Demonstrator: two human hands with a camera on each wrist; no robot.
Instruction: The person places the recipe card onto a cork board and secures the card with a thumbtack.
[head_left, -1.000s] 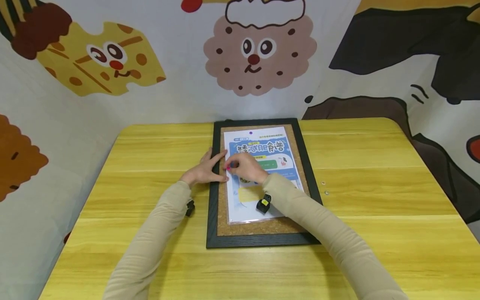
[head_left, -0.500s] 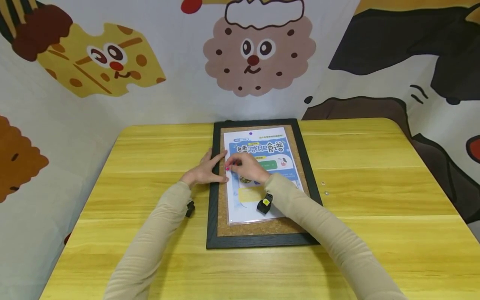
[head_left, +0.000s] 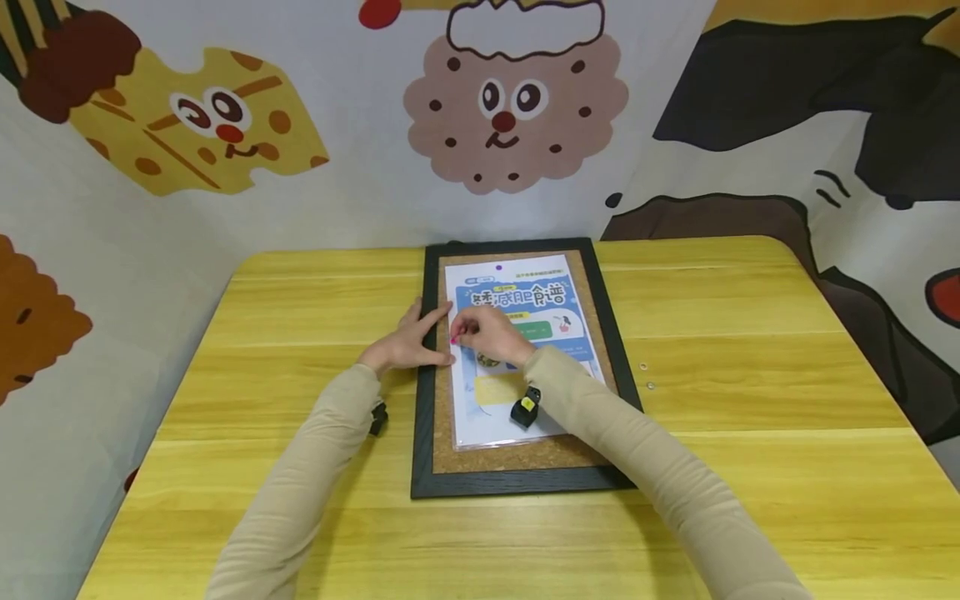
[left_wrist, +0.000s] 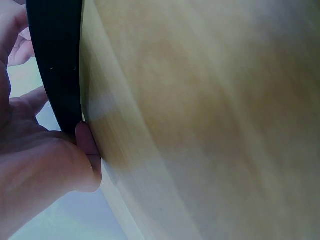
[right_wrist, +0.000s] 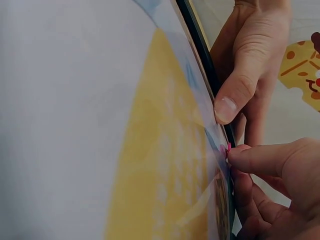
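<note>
A corkboard (head_left: 487, 461) in a black frame lies on the table, bearing a blue-and-white printed sheet (head_left: 480, 421) under clear plastic. At the sheet's left edge, my right hand (head_left: 495, 333) pinches a pink push pin (right_wrist: 228, 150) between thumb and fingertips. My left hand (head_left: 408, 343) is spread across the frame's left side, its thumb and a fingertip resting near the sheet's edge, above and below the pin. In the left wrist view the little finger (left_wrist: 88, 139) lies against the black frame (left_wrist: 57, 65). A purple pin (head_left: 498, 267) sits at the sheet's top edge.
The wood-grain table (head_left: 750, 500) extends on both sides of the board. Two small round objects, one of them a pale disc (head_left: 650, 386), lie just right of the frame. Behind the table hangs a cloth (head_left: 360, 208) printed with cartoon food.
The right fingertips shift very slightly at the pink push pin, still at the sheet's left edge. The left hand keeps its place on the frame, and the board stays put.
</note>
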